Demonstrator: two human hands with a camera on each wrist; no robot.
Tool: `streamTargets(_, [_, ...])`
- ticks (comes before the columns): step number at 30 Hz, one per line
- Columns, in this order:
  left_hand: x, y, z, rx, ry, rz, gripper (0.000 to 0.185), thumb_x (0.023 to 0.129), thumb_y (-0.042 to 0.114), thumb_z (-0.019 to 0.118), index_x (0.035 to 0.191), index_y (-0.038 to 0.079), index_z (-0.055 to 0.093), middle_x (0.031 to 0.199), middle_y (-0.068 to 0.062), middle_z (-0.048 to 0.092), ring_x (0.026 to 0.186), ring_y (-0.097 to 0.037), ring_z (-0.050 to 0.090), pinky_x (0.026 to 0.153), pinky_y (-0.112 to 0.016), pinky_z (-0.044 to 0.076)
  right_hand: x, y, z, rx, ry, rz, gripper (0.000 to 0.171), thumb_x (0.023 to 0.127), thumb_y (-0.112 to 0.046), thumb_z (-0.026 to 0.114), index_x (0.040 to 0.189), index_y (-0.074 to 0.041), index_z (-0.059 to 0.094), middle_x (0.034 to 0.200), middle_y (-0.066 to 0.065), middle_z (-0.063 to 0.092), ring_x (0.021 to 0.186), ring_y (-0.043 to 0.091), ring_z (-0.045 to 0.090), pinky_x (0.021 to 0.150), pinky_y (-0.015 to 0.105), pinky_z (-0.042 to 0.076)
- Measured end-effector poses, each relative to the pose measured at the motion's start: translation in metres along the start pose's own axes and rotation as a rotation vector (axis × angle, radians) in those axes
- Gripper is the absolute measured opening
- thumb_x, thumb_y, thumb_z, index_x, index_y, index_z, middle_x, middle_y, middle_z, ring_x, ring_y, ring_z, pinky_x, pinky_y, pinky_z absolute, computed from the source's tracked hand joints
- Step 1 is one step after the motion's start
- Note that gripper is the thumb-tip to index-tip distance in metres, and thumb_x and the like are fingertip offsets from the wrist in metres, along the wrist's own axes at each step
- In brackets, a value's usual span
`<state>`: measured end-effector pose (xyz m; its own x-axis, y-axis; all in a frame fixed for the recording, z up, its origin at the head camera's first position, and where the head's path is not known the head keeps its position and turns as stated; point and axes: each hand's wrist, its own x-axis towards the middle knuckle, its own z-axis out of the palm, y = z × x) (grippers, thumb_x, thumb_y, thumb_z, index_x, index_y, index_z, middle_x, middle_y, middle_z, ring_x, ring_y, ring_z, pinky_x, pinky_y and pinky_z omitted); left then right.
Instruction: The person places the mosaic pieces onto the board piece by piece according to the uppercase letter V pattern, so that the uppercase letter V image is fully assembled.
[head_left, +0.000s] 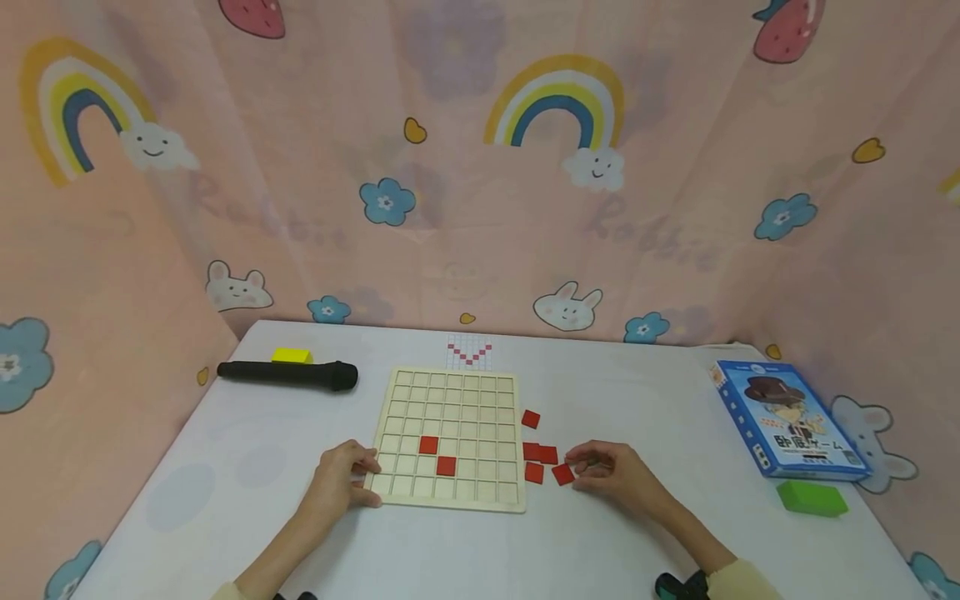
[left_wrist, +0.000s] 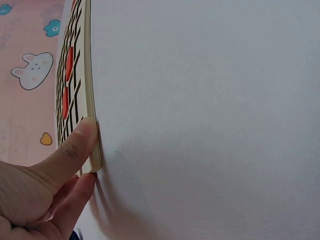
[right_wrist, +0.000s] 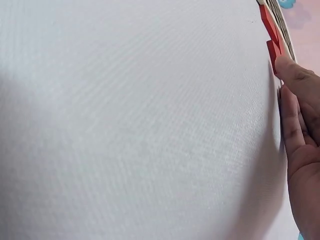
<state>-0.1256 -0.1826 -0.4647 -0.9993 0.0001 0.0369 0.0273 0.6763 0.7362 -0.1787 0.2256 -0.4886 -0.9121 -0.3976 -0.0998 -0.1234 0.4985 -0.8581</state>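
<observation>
A pale wooden grid board [head_left: 483, 429] lies on the table with two red square tiles set diagonally in its cells, one of them the lower red tile [head_left: 446, 466]. My left hand [head_left: 339, 477] pinches the board's near left edge; in the left wrist view the thumb [left_wrist: 82, 137] lies along its rim. Right of the board my right hand [head_left: 618, 475] has thumb and fingertips at the edge of a loose red tile [head_left: 563, 474], which it appears to pinch. Several more loose red tiles [head_left: 534, 473] lie between that hand and the board.
Behind the board is a small pattern card [head_left: 469, 352] with red squares in a V. A black microphone [head_left: 288, 375] and a yellow block [head_left: 292, 356] lie at the back left. On the right are a blue game box [head_left: 791, 421] and a green block [head_left: 812, 498].
</observation>
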Motion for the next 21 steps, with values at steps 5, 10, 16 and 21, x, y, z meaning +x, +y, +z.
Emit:
streamTargets(5, [0.0003,-0.0006,-0.0003,-0.004,0.001,0.004,0.040,0.043,-0.006,0.089,0.076,0.001,0.068,0.088,-0.006,0.065,0.083,-0.026,0.065,0.070,-0.030,0.055,0.0012,0.0034,-0.0007,-0.007,-0.011,-0.008,0.033,0.079,-0.013,0.079,0.107,-0.002,0.065,0.099,0.009,0.067,0.083,0.020,0.061,0.076,0.021,0.055])
streamTargets(10, [0.0006,0.0001,-0.0002,0.005,0.004,0.018,0.040,0.043,-0.005,0.089,0.076,0.002,0.068,0.089,-0.006,0.065,0.083,-0.026,0.065,0.069,-0.029,0.055,0.0000,0.0020,0.0005,-0.011,-0.003,-0.017,0.034,0.076,-0.012,0.080,0.105,-0.002,0.065,0.098,0.009,0.067,0.080,0.018,0.060,0.076,0.021,0.054])
streamTargets(16, [0.0004,0.0010,-0.0003,0.017,0.002,0.001,0.039,0.044,-0.006,0.089,0.075,0.002,0.067,0.090,-0.006,0.065,0.083,-0.026,0.065,0.068,-0.029,0.055,0.0013,0.0020,0.0056,-0.048,0.036,-0.016,0.035,0.075,-0.014,0.082,0.104,-0.004,0.066,0.096,0.006,0.068,0.079,0.017,0.059,0.074,0.019,0.054])
streamTargets(21, [-0.0002,0.0016,-0.0007,0.009,-0.006,-0.008,0.039,0.044,-0.006,0.089,0.076,0.001,0.067,0.089,-0.007,0.065,0.084,-0.027,0.066,0.069,-0.030,0.055,-0.0001,0.0013,0.0069,-0.063,0.052,-0.022,0.033,0.075,-0.012,0.081,0.104,-0.004,0.067,0.096,0.005,0.068,0.078,0.016,0.059,0.073,0.018,0.054])
